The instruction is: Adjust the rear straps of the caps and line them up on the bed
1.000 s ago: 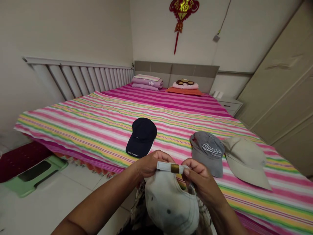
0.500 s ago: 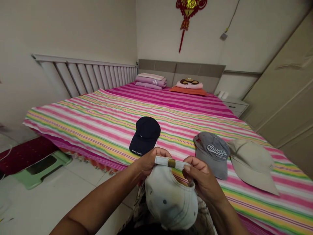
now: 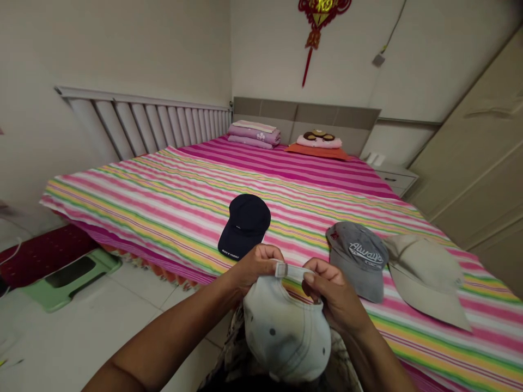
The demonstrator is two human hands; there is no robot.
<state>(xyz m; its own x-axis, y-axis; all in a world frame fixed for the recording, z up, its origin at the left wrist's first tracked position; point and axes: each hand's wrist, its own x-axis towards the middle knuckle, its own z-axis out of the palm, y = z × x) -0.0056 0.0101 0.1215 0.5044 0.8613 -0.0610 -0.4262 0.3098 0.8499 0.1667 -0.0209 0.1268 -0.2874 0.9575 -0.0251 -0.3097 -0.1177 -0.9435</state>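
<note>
I hold a pale, washed-out cap (image 3: pixel 286 332) in front of me, its crown toward me. My left hand (image 3: pixel 255 267) pinches the left end of the cap's back strap (image 3: pixel 291 271). My right hand (image 3: pixel 330 291) pinches the right end of that strap, fingers closed. Beyond my hands, on the striped bed (image 3: pixel 163 190), lie a navy cap (image 3: pixel 245 226), a grey cap (image 3: pixel 358 256) with white lettering and a beige cap (image 3: pixel 425 277).
Folded bedding (image 3: pixel 254 134) and a pillow (image 3: pixel 319 142) sit at the headboard. A green stool (image 3: pixel 65 277) stands on the tiled floor at the left beside a dark red mat. A wardrobe (image 3: pixel 478 158) fills the right side, with a nightstand (image 3: pixel 394 177) near it.
My hands have drawn closer together on the strap, so less of it shows and the brass buckle is now hidden. The view has shifted slightly.
</note>
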